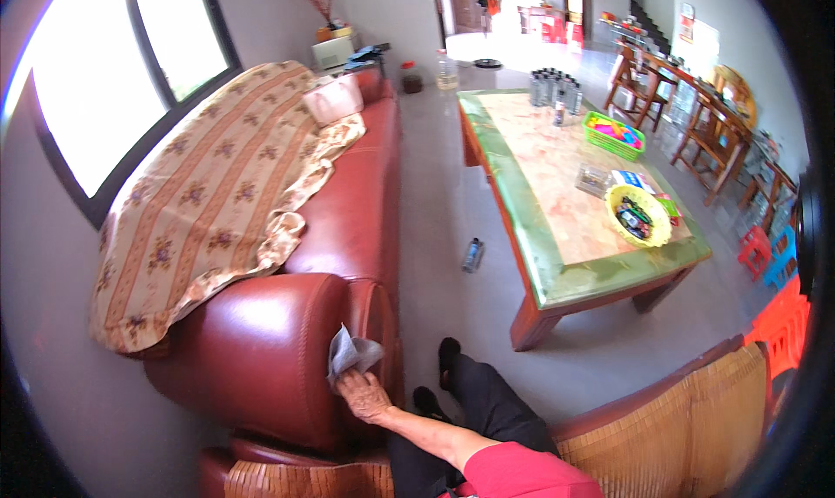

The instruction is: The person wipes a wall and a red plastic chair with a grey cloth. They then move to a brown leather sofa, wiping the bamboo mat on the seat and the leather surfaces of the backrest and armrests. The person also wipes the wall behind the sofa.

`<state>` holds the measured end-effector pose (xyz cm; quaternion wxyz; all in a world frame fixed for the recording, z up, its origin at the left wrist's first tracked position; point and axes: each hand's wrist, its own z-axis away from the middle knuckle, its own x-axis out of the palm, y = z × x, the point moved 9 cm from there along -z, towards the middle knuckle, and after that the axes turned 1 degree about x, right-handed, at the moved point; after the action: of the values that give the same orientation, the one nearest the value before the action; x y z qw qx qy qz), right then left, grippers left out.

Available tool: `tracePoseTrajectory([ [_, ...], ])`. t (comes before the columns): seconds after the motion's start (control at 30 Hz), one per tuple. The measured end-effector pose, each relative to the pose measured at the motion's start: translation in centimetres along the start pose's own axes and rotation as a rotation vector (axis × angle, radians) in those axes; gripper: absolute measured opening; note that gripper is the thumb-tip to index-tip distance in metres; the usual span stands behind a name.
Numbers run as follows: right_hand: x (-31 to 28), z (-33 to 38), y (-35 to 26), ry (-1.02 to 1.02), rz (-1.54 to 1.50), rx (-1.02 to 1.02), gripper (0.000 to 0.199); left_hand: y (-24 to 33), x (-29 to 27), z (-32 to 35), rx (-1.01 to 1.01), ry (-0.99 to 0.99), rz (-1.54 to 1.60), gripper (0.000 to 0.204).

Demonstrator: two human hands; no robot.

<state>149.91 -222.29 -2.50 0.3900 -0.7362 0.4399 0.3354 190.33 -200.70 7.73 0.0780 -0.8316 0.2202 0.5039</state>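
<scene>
My right hand (364, 397) reaches across to the front of the rolled armrest (252, 350) of a red leather sofa. Its fingers are closed on a crumpled grey cloth (352, 354), whose loose corner sticks up above them. Cloth and fingers lie against the armrest's front end, and the hand hides part of that surface. A bare forearm and a red sleeve lead back to the lower edge. Nothing of my left hand shows.
A patterned cover (200, 202) drapes the sofa. Right of it stands a low green-edged table (557, 282) with a yellow basket (663, 228), a green basket (622, 150) and several bottles. A small bottle (473, 255) lies on the floor. Woven matting (670, 411) covers a seat nearby.
</scene>
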Motion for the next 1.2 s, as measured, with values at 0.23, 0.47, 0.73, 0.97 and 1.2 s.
tracePoseTrajectory([
  [0.23, -0.5, -2.3, 0.7, -0.124, -0.130, 0.009, 0.035, -2.2, 4.5, -2.3, 0.261, 0.008, 0.130, 0.067],
  [0.47, 0.0, -5.8, 4.3, -0.180, -0.139, 0.163, 0.046, 9.7, -5.5, -2.2, 0.522, 0.051, 0.246, 0.071],
  [0.73, -0.1, -12.4, 10.3, -0.018, -0.029, 0.298, 0.042, 38.6, -8.5, 10.4, 1.169, -0.267, 0.644, 0.088],
  [0.97, 1.5, -14.9, 17.4, 0.038, -0.062, 0.618, 0.041, 45.6, -4.9, 15.6, 1.290, -0.324, 0.371, 0.096],
  [1.2, 11.0, -7.2, 24.7, -0.184, -0.728, 1.195, 0.044, 45.6, -4.8, 15.6, 1.287, -0.248, 0.309, 0.093],
])
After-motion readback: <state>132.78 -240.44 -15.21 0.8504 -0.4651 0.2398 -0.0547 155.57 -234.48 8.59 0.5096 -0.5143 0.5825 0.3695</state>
